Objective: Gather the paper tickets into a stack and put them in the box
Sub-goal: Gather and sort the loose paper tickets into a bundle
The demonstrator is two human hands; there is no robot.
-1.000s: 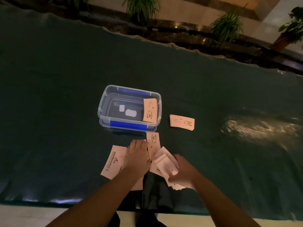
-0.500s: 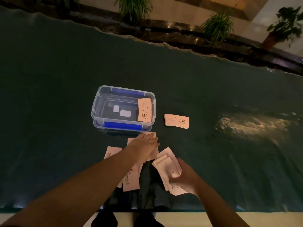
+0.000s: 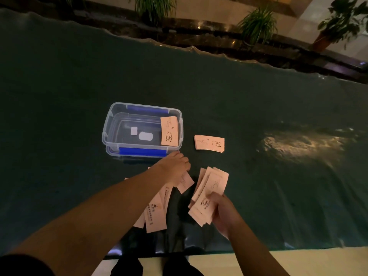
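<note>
A clear plastic box [image 3: 111, 124] with blue clips stands on the dark cloth, one pink ticket [image 3: 169, 131] leaning against its right inner wall. A small neat stack of tickets [image 3: 209, 143] lies to the right of the box. My right hand [image 3: 223, 213] grips a fanned bunch of tickets [image 3: 209, 193] just above the cloth. My left hand [image 3: 175, 166] lies palm down just in front of the box, fingers on a loose ticket [image 3: 185, 182]. Several more loose tickets [image 3: 156, 214] lie partly hidden under my left forearm.
The dark green cloth [image 3: 59, 96] covers a wide table; its near edge runs just in front of my body. A bright glare patch [image 3: 302, 144] lies on the right. Potted plants [image 3: 256, 24] and a dark ledge stand beyond the far edge.
My left hand has slid away from me, from the loose tickets up towards the box front. My right hand has shifted slightly right with its bunch. The camera has tilted a little.
</note>
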